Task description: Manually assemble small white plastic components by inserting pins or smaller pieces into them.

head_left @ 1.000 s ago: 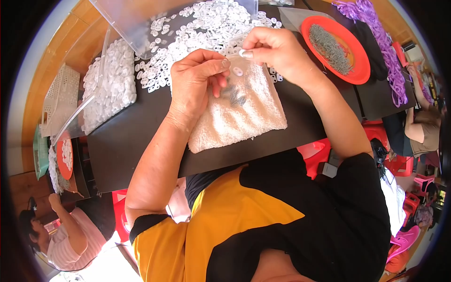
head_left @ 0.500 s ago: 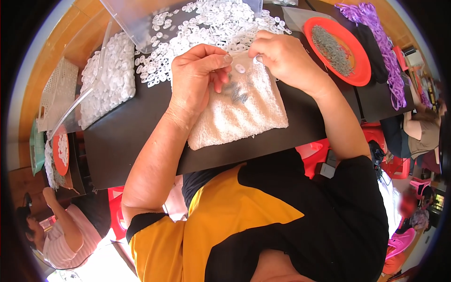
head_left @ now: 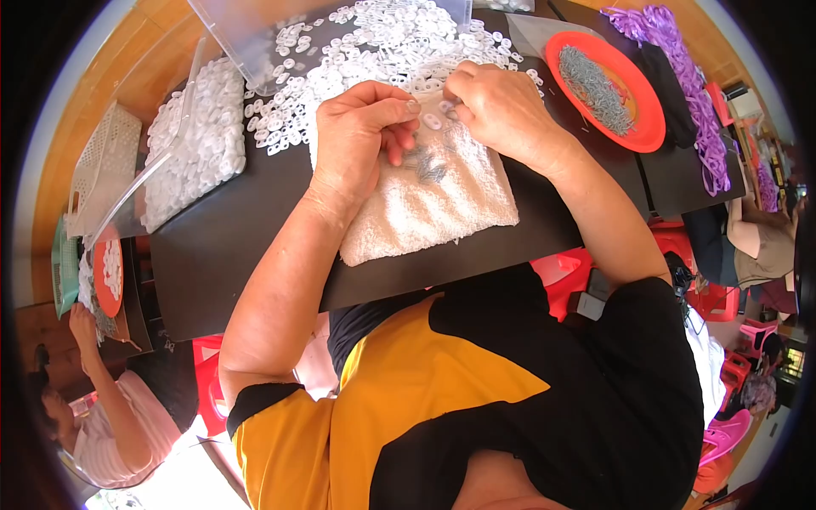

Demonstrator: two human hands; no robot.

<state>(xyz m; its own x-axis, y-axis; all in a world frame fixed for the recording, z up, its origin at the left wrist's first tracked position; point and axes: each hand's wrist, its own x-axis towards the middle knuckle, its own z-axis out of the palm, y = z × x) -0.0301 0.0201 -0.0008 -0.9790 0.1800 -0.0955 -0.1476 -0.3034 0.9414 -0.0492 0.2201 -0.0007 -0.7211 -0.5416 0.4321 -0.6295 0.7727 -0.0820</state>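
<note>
A folded cream towel (head_left: pixel 459 200) lies on the dark table under both hands. My left hand (head_left: pixel 361 127) is over its left side, thumb and forefinger pressed together; whatever they pinch is too small to make out. My right hand (head_left: pixel 501 110) is curled over the towel's far right part, its fingertips closed at a small white oval piece with holes (head_left: pixel 445 106). Just beside that, a similar white piece (head_left: pixel 432 121) rests on the towel. A little heap of thin grey metal pins (head_left: pixel 432 170) is on the cloth, partly behind my left fingers.
Many white oval pieces (head_left: pixel 374 59) spread beyond the towel, near a clear plastic bin (head_left: pixel 234 42). A white-filled clear bag or box (head_left: pixel 195 136) stands left. To the right are a red plate (head_left: pixel 650 127) of grey pins and purple ribbons (head_left: pixel 680 76). Another person (head_left: pixel 127 425) sits at left.
My right hand has moved slightly left and down, bringing a white piece next to the one on the towel. My left hand stays nearly still. The person at left has raised an arm.
</note>
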